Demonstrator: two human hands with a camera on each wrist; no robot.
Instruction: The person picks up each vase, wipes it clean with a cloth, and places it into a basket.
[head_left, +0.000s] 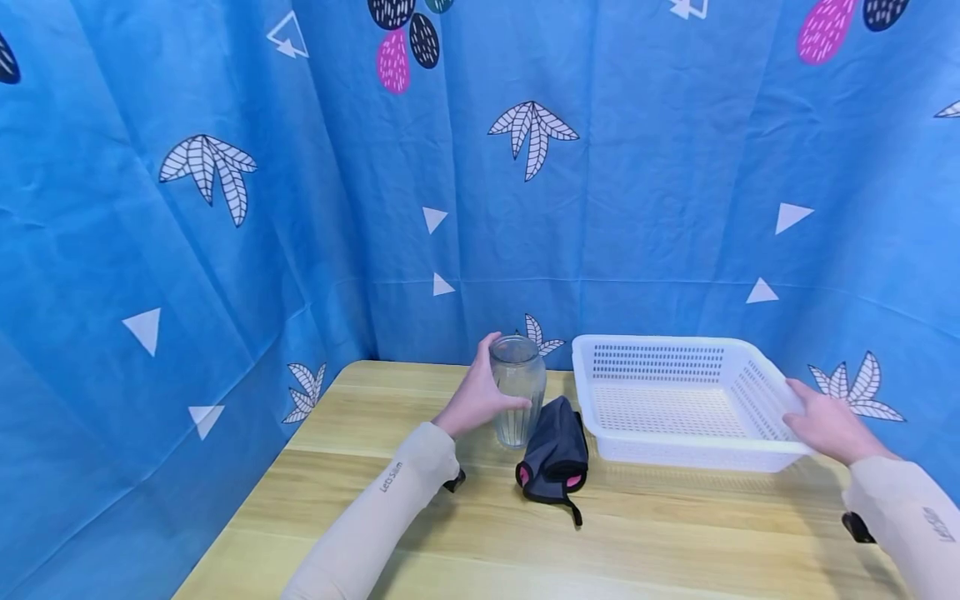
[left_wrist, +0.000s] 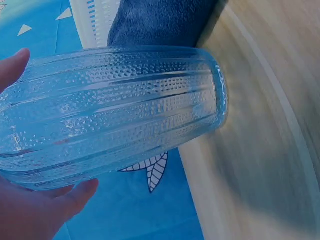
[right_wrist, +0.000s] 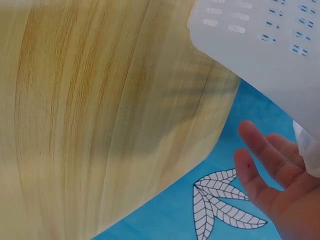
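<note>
My left hand [head_left: 487, 398] is wrapped around the upper part of a clear ribbed glass vase [head_left: 517, 396], thumb toward me. The vase is upright on the wooden table with its mouth uncovered; the left wrist view shows the dimpled vase wall [left_wrist: 125, 100] between thumb and fingers. My right hand [head_left: 831, 423] grips the right rim of a white perforated plastic basket [head_left: 708, 454], thumb over the rim. In the right wrist view several fingers [right_wrist: 267, 162] extend below the basket wall [right_wrist: 235, 52]. Nothing lies in the basket.
A folded dark grey cloth [head_left: 555, 446] with black edging, pink inside and a small loop lies between vase and basket. The wooden table [head_left: 450, 542] ends at a rounded back-left corner. A blue patterned curtain [head_left: 517, 233] hangs close behind and at both sides.
</note>
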